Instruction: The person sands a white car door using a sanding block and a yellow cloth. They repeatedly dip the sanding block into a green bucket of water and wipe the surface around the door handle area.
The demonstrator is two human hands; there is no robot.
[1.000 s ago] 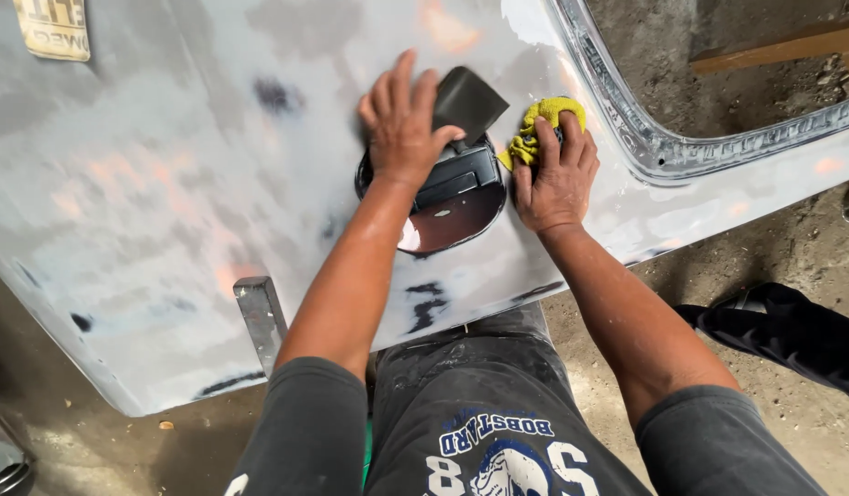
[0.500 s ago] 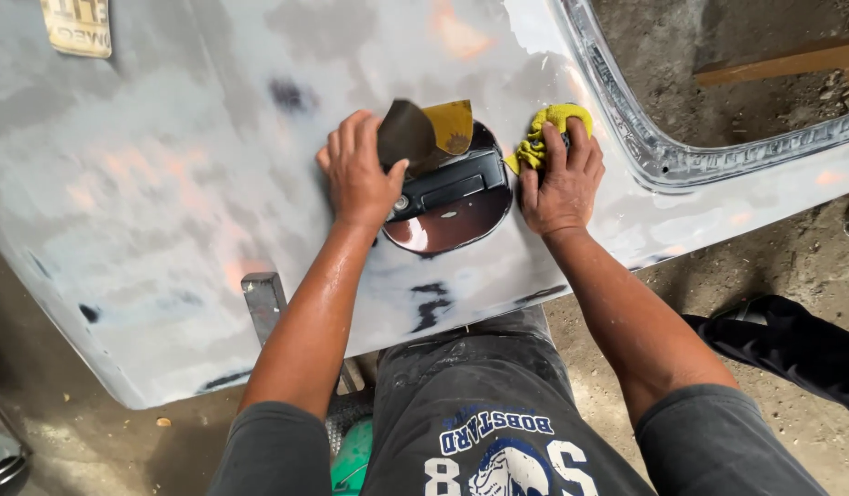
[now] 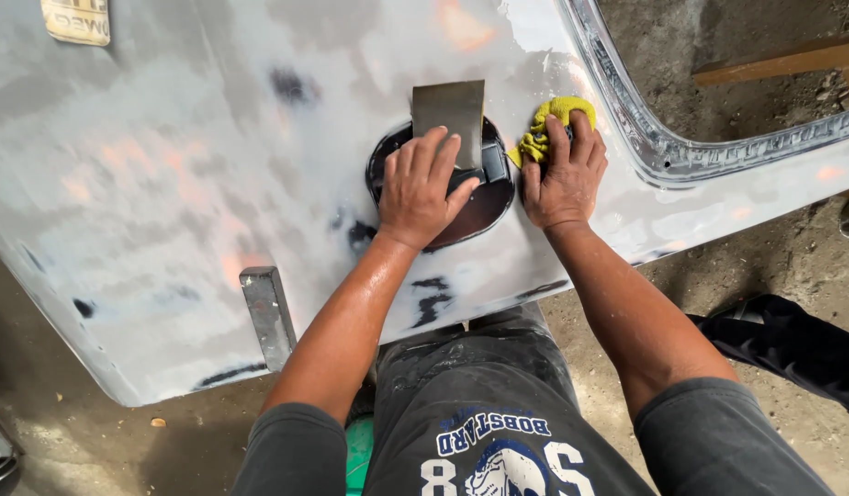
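A large grey, sanded car body panel lies in front of me with a dark round recess near its middle. My left hand presses flat on a grey sheet of sandpaper over that recess, the sheet sticking out past my fingertips. My right hand rests on the panel just right of the recess, fingers closed over a bunched yellow cloth. The two hands are almost side by side.
A window opening with a shiny frame cuts the panel at the upper right. A metal bracket hangs off the panel's near edge. Dirt floor lies below, with a dark garment at right and a wooden plank beyond.
My left hand has slid across the recess with the sandpaper, which was folded up and now lies flatter. The right hand stayed on the yellow cloth.
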